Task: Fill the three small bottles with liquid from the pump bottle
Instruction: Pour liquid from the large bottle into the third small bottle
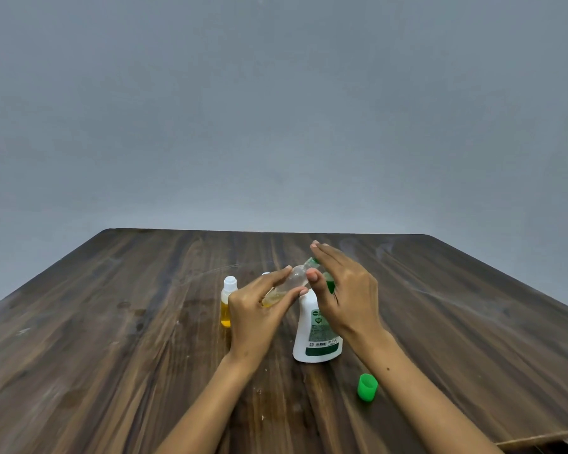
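A dark wooden table (112, 339) is seen, its surface smeared. On it are stood a white pump bottle (315, 335), a capped small bottle (227, 301) partly filled yellow, and a green cap (367, 387).

Light: soft, even, rather dim; bluish-grey cast on the wall (276, 109).
Glare: pale sheen streaks on the desk (440, 290), far right part.
Shadows: faint.
Distortion: wide-angle; desk edges splay outward.
Blur: slight softness overall.
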Demonstrator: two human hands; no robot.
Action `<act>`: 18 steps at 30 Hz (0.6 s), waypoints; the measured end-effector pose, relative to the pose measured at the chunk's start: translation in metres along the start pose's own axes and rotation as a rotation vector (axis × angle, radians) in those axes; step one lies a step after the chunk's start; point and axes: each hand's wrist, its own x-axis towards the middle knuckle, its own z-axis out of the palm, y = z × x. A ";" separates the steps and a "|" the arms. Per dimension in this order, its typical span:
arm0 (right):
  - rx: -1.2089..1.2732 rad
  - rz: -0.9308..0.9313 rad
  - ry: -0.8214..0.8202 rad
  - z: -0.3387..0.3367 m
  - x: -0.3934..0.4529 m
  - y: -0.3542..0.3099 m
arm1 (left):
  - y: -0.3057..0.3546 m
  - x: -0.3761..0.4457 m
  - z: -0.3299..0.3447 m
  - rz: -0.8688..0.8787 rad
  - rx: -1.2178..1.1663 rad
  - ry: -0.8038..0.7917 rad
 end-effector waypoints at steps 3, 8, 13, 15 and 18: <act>-0.015 0.008 0.013 0.004 -0.004 0.000 | -0.001 0.001 0.000 -0.003 -0.013 -0.001; 0.017 0.030 0.013 0.005 -0.008 0.003 | -0.002 -0.001 -0.001 -0.002 -0.006 -0.015; -0.042 0.012 -0.071 -0.003 0.003 -0.004 | -0.002 0.000 -0.001 -0.006 -0.021 0.001; -0.074 0.024 -0.099 -0.002 0.000 -0.004 | -0.003 0.000 -0.001 -0.004 -0.009 -0.006; -0.080 0.034 -0.109 -0.005 -0.004 -0.003 | -0.004 -0.001 -0.001 -0.006 -0.003 -0.012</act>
